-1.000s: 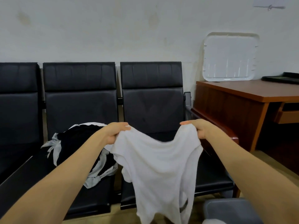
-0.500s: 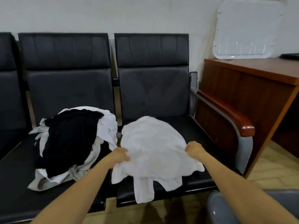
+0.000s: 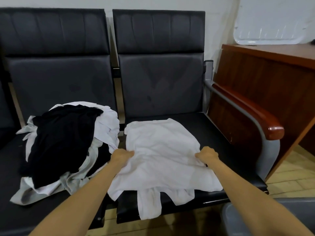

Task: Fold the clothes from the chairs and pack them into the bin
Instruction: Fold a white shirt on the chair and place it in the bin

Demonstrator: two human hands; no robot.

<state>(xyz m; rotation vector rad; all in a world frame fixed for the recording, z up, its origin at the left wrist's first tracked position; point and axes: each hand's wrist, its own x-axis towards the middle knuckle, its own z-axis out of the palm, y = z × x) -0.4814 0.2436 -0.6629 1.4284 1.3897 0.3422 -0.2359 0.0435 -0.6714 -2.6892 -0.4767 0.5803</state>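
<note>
You've got the white shirt (image 3: 162,155) spread flat on the seat of the right-hand chair (image 3: 221,133), far end toward the backrest, with a couple of loose flaps (image 3: 150,205) hanging over the front edge. Your left hand (image 3: 121,155) pinches the shirt's left edge and your right hand (image 3: 207,155) pinches the right edge, fingers curled into the cloth on both sides.

Looks to me like the smoothing-out bit before the first fold, so tug both edges outward evenly to kill the wrinkles in the middle. Mind the left side: the shirt sits just beside the black-and-white pile (image 3: 64,142) on the next seat, so don't snag it. Flip the dangling bits up onto the seat before folding, or the bundle probably comes out lumpy. The grey bin (image 3: 233,222) is at bottom right, near your right forearm.
</note>
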